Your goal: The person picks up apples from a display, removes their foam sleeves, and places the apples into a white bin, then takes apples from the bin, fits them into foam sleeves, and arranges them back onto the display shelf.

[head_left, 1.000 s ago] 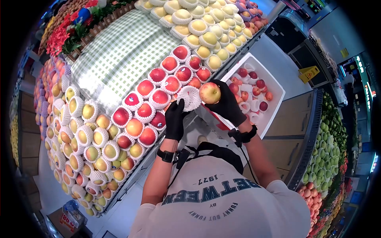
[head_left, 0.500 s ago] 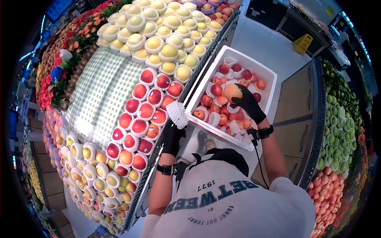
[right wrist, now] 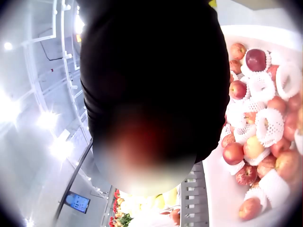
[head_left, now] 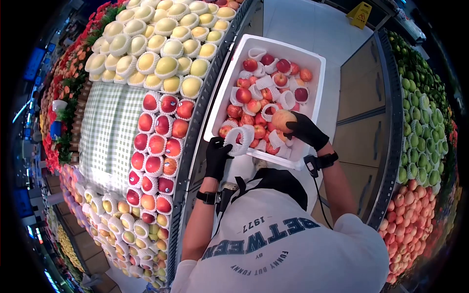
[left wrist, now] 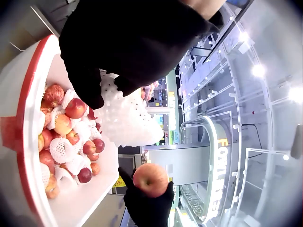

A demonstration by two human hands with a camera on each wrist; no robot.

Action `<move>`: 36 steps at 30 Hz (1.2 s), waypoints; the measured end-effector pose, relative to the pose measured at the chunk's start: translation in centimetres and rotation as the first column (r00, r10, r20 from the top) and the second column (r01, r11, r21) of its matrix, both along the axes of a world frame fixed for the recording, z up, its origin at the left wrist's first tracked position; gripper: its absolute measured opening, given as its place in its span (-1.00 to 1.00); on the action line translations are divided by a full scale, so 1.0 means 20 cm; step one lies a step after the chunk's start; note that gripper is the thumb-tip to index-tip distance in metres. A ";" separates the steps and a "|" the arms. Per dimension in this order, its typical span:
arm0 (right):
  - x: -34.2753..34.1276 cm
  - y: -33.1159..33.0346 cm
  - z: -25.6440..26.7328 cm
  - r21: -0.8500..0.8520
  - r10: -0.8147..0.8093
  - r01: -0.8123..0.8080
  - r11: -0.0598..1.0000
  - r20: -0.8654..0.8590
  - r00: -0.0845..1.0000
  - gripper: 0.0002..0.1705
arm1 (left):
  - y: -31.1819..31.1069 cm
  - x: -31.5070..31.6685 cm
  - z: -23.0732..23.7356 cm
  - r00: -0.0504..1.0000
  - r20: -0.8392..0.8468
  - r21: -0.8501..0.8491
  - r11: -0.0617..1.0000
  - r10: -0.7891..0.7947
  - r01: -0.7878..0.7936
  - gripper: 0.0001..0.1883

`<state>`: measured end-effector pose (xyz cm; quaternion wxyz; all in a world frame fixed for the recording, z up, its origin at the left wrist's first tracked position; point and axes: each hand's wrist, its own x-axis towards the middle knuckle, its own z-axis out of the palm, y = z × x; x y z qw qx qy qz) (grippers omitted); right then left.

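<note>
The left hand [head_left: 217,157], in a black glove, pinches a white foam net sleeve [head_left: 238,141] at the box's near-left corner; in the left wrist view the sleeve [left wrist: 124,118] hangs from the gloved fingers. The right hand [head_left: 309,131], also gloved, grips a yellowish-red apple [head_left: 284,120] over the near-right part of the white foam box [head_left: 318,93]. A gap separates sleeve and apple. In the right wrist view the dark glove [right wrist: 154,71] fills the middle and the held apple is blurred. Red apples and loose foam sleeves lie inside the box.
Left of the box, a sloped display holds rows of sleeved red apples [head_left: 156,144], pale yellow fruit [head_left: 166,66] and a green checked cloth [head_left: 110,132]. Green fruit [head_left: 420,141] and pinkish fruit [head_left: 408,219] fill the right stand. A yellow floor sign [head_left: 359,14] stands beyond the box.
The head view has shifted toward the box. The right hand has carried the apple from beside the display to over the box. The left hand and its sleeve have moved to the box's near-left corner.
</note>
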<state>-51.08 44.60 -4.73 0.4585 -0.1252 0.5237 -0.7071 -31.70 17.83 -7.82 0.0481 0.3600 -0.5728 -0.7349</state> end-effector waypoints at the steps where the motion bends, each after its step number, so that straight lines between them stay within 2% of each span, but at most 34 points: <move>1: 0.01 -0.01 -0.02 -0.035 0.063 -0.062 0.997 0.043 0.997 -0.39 | 0.03 -0.03 -0.03 1.000 -0.027 0.023 1.000 -0.013 0.013 -0.65; 2: 0.02 -0.03 -0.01 0.027 0.092 -0.090 0.996 -0.050 0.995 -0.38 | 0.06 -0.06 -0.05 0.999 -0.027 0.003 0.999 -0.045 0.045 -0.66; 4: 0.07 -0.10 -0.03 -0.010 0.111 -0.116 0.993 -0.203 0.973 -0.35 | 0.12 -0.10 -0.10 0.995 -0.021 -0.033 0.994 -0.103 0.102 -0.68; 5: 0.06 -0.12 -0.01 0.143 0.255 -0.226 0.963 -0.235 0.938 -0.26 | 0.14 -0.12 -0.11 0.987 -0.028 -0.113 0.981 -0.160 0.156 -0.72; 8: 0.10 -0.20 0.07 0.168 0.306 -0.260 0.951 -0.381 0.872 -0.26 | 0.19 -0.12 -0.01 0.971 0.005 -0.083 0.967 -0.241 0.240 -0.75; 9: 0.11 -0.21 0.03 0.160 0.319 -0.282 0.946 -0.305 0.897 -0.27 | 0.17 -0.11 -0.06 0.952 0.010 -0.113 0.946 -0.305 0.304 -0.77; 10: 0.12 -0.23 0.03 0.195 0.318 -0.255 0.947 -0.469 0.824 -0.29 | 0.15 -0.12 -0.05 0.956 -0.002 -0.087 0.953 -0.292 0.291 -0.76; 13: 0.08 -0.25 -0.05 0.127 0.339 -0.316 0.940 -0.427 0.838 -0.30 | 0.12 -0.06 -0.04 0.975 0.021 0.002 0.975 -0.222 0.222 -0.67; 16: 0.03 -0.24 -0.01 0.267 0.410 -0.333 0.904 -0.325 0.852 -0.31 | 0.11 -0.01 0.07 0.992 0.003 0.178 0.977 -0.122 0.120 -0.63; 17: 0.02 -0.23 -0.05 0.261 0.348 -0.278 0.925 -0.282 0.894 -0.31 | 0.09 0.02 0.06 0.992 -0.013 0.163 0.979 -0.126 0.127 -0.58; 20: -0.12 -0.16 -0.15 0.293 0.311 -0.207 0.934 -0.374 0.874 -0.36 | 0.02 0.11 0.09 0.998 -0.023 0.113 0.992 -0.053 0.055 -0.59; 22: -0.22 -0.10 -0.17 0.367 0.232 -0.081 0.927 -0.390 0.891 -0.29 | -0.02 0.19 0.09 1.000 0.015 0.116 0.993 0.001 -0.002 -0.60; 23: -0.28 -0.07 -0.17 0.464 0.245 -0.065 0.883 -0.337 0.909 -0.25 | -0.04 0.23 0.08 0.999 0.031 0.132 0.991 0.028 -0.032 -0.61; 24: -0.33 -0.04 -0.21 0.555 0.273 -0.027 0.831 -0.365 0.890 -0.27 | -0.07 0.27 0.06 0.997 0.045 0.145 0.987 0.056 -0.062 -0.61; 27: -0.43 0.01 -0.26 0.680 0.338 0.016 0.733 -0.385 0.859 -0.39 | -0.10 0.35 0.04 0.992 0.044 0.151 0.980 0.121 -0.127 -0.63; 30: -0.49 0.03 -0.44 0.738 0.449 0.311 0.598 -0.630 0.634 -0.44 | -0.11 0.39 0.04 0.988 0.043 0.150 0.977 0.150 -0.155 -0.64; 31: -0.51 0.03 -0.49 0.663 0.496 0.370 0.651 -0.740 0.455 -0.46 | -0.11 0.41 0.04 0.987 0.043 0.148 0.976 0.154 -0.159 -0.64; 33: -0.53 0.06 -0.56 0.712 0.534 0.406 0.573 -0.700 0.474 -0.51 | -0.13 0.44 0.05 0.982 0.048 0.137 0.973 0.180 -0.185 -0.64; 34: -0.52 0.05 -0.52 0.733 0.551 0.423 0.533 -0.680 0.484 -0.54 | -0.14 0.46 0.07 0.980 0.050 0.131 0.971 0.194 -0.199 -0.64; 36: -0.50 -0.02 -0.32 0.894 0.537 0.192 0.406 -0.403 0.741 -0.59 | -0.14 0.49 0.10 0.974 0.048 0.118 0.967 0.223 -0.227 -0.64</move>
